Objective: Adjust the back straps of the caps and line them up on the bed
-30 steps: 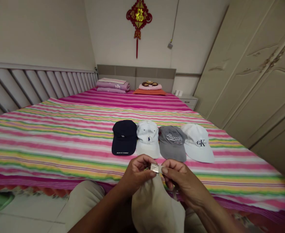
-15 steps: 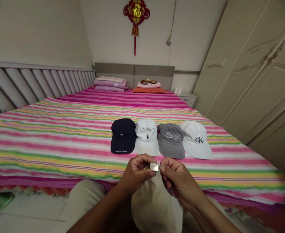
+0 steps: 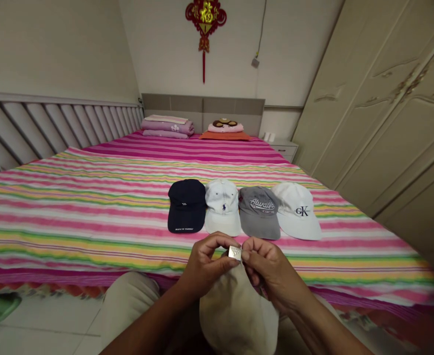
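Note:
A beige baseball cap (image 3: pixel 237 310) hangs below my hands over my lap, its back strap uppermost. My left hand (image 3: pixel 209 261) pinches the strap's shiny metal buckle (image 3: pixel 235 252) between thumb and fingers. At the buckle's right edge, my right hand (image 3: pixel 267 266) has its fingertips closed on the cap's strap, most of which they hide. Just beyond my hands, laid side by side on the bed, are a navy cap (image 3: pixel 186 204), a white cap with a small horse logo (image 3: pixel 223 217), a grey cap lettered "Always" (image 3: pixel 259 219) and a white cap marked CK (image 3: pixel 302 224).
A striped sheet (image 3: pixel 91 207) covers the bed. Folded bedding (image 3: pixel 167 128) and a pink pillow stack (image 3: pixel 225 129) lie by the headboard (image 3: pixel 232 108). A railing (image 3: pixel 54 123) runs along the left, and a wardrobe (image 3: pixel 379 98) stands on the right.
The metal buckle has tilted slightly, so its engraved face shows more clearly. Both hands keep almost the same grip and place; the whole view has shifted a little.

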`<action>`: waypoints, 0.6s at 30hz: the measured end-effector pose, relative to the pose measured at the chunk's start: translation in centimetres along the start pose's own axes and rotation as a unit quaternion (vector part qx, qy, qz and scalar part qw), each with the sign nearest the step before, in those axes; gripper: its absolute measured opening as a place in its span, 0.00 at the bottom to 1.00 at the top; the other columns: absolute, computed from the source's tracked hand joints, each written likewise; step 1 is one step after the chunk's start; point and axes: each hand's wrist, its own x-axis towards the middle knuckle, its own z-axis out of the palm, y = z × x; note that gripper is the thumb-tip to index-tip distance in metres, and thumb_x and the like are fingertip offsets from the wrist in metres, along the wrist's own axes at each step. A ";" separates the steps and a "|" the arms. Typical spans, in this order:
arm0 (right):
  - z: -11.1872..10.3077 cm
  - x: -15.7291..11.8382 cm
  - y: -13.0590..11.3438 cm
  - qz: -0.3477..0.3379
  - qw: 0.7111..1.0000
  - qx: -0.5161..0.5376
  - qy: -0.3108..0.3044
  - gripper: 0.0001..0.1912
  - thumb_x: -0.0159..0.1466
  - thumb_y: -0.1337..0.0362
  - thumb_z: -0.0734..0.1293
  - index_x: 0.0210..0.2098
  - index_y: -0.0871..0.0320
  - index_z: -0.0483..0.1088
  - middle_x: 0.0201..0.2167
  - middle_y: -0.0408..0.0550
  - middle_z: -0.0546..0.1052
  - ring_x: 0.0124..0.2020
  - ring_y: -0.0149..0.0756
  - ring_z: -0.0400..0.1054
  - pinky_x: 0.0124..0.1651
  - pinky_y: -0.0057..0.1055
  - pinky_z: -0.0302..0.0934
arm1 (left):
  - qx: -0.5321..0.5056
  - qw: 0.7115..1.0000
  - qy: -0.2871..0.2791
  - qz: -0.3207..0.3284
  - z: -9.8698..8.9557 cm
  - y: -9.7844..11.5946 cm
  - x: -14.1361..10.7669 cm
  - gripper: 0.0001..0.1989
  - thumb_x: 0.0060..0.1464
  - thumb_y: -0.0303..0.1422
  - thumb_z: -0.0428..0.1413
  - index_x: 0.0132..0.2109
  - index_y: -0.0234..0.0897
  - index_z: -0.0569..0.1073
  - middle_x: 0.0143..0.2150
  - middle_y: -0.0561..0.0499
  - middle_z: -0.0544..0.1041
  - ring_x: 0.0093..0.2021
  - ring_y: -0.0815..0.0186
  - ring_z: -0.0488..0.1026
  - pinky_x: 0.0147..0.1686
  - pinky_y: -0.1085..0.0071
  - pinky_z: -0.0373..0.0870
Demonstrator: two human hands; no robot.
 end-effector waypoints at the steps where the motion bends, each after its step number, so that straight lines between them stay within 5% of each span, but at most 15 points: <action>1: -0.1 0.0 0.0 -0.005 1.000 0.000 -0.009 0.13 0.50 0.57 0.68 0.22 0.58 0.61 0.10 0.34 0.63 0.09 0.20 0.47 0.11 0.19 0.39 | -0.013 1.000 0.003 -0.007 0.0 0.0 0.0 0.09 0.43 0.28 0.59 0.35 0.36 0.74 0.34 0.49 0.73 0.37 0.64 0.68 0.38 0.70 0.63; 6: -0.8 0.1 -0.1 -0.049 0.998 -0.035 -0.023 0.11 0.50 0.59 0.68 0.24 0.59 0.64 0.17 0.40 0.66 0.17 0.24 0.55 0.18 0.21 0.47 | -0.073 0.997 0.017 -0.022 0.1 -0.2 0.0 0.09 0.42 0.29 0.60 0.35 0.36 0.73 0.33 0.50 0.72 0.36 0.66 0.68 0.36 0.72 0.62; 13: -0.5 -0.1 0.3 -0.008 0.999 -0.036 -0.014 0.12 0.51 0.57 0.67 0.23 0.57 0.62 0.12 0.35 0.63 0.10 0.21 0.46 0.13 0.21 0.39 | -0.113 0.992 -0.011 -0.052 0.6 -0.7 -0.2 0.09 0.41 0.28 0.60 0.34 0.36 0.73 0.32 0.51 0.72 0.32 0.69 0.68 0.33 0.75 0.62; 18: -0.9 -0.1 -0.2 -0.045 0.997 -0.046 -0.029 0.11 0.51 0.59 0.68 0.23 0.59 0.63 0.17 0.40 0.67 0.18 0.24 0.57 0.19 0.21 0.50 | -0.117 0.992 0.001 -0.047 0.4 -0.7 -0.3 0.09 0.42 0.28 0.60 0.34 0.36 0.72 0.32 0.51 0.72 0.31 0.70 0.67 0.32 0.75 0.62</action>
